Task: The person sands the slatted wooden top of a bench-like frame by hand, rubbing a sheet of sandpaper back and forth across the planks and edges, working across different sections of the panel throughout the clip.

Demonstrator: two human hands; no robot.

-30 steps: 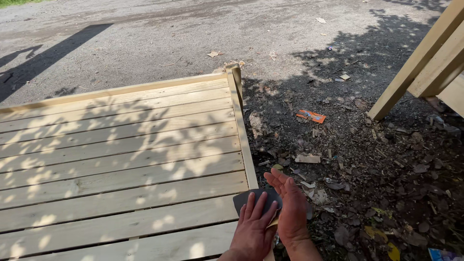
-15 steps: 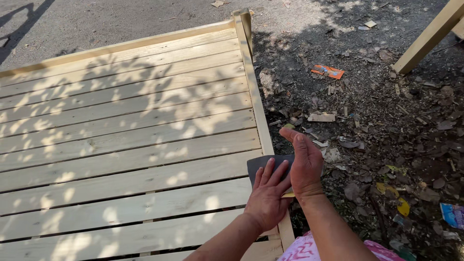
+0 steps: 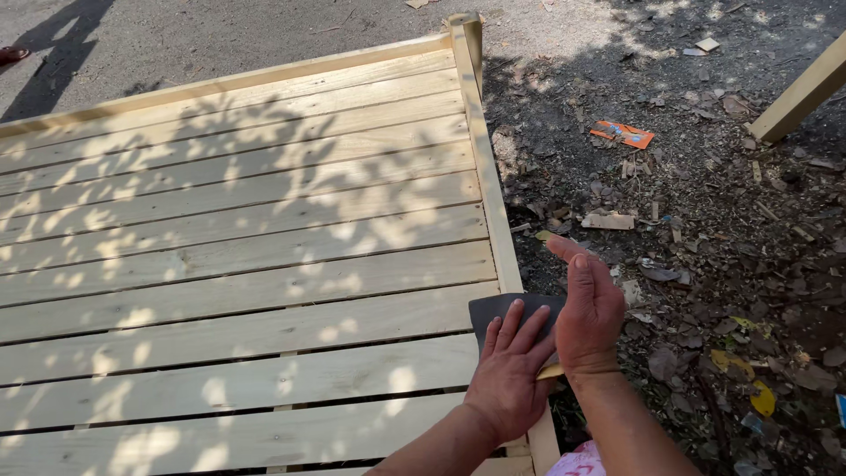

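Both hands press a dark sheet of sandpaper (image 3: 495, 310) onto the slatted wooden frame's (image 3: 264, 264) right edge rail, near its lower right corner. The left hand (image 3: 514, 375) lies flat on it, fingers spread; the right hand (image 3: 589, 308) cups the rail's outer side, gripping nothing. Even pressure along the grain would serve best here

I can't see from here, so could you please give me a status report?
Both hands, left hand and right hand, flat on dark sanding sheet. Sheet on slatted frame's side rail. Nothing blocking.

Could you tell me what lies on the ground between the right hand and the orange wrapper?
In the head view, a small flat wood offcut lies among chips and dry leaves between the right hand and the orange wrapper.
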